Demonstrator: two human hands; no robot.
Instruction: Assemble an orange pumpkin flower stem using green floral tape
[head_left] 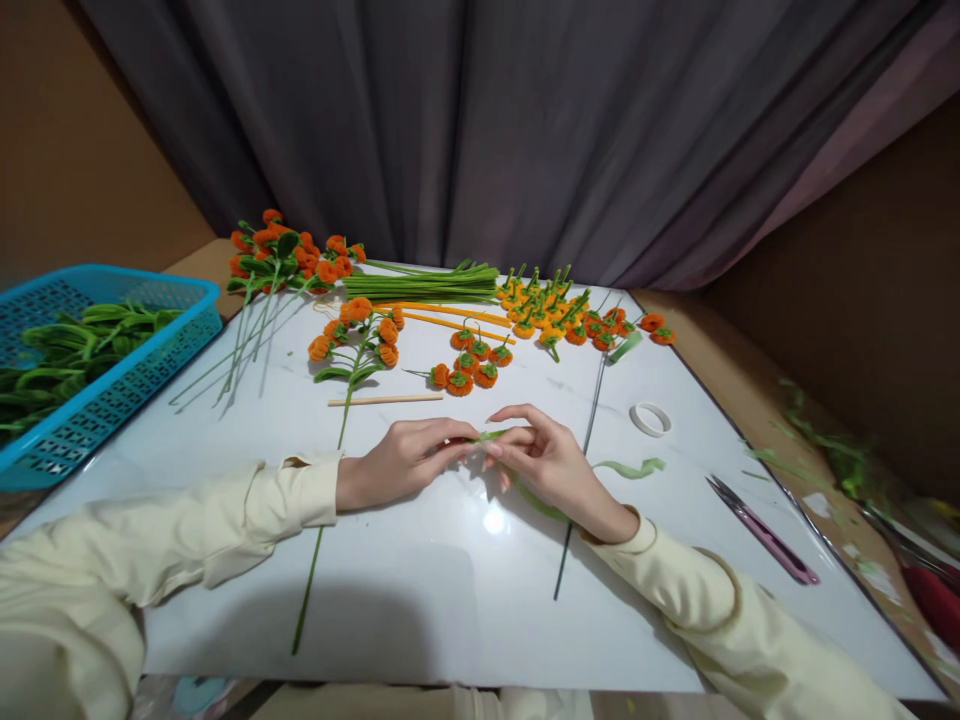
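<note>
My left hand [405, 462] and my right hand [555, 470] meet over the middle of the white board. Between their fingertips is a strip of green floral tape [491, 436], pinched at both sides. More green tape hangs below my right hand, and a loose end [631, 468] lies to its right. Under my left wrist runs the stem of an orange pumpkin branch [360, 345] with green leaves. A dark wire [592, 410] passes beneath my right wrist. Just beyond my hands lie several small orange pumpkins [472, 362] and a thin wooden stick [385, 400].
A blue basket [210, 300] of green leaves stands left. Along the back lie finished orange branches [274, 250], green pipe cleaners [420, 287] and yellow pumpkins [540, 305]. A white ring [650, 420] and purple thread snips [765, 532] are on the right, with green scraps [844, 460] beyond the edge.
</note>
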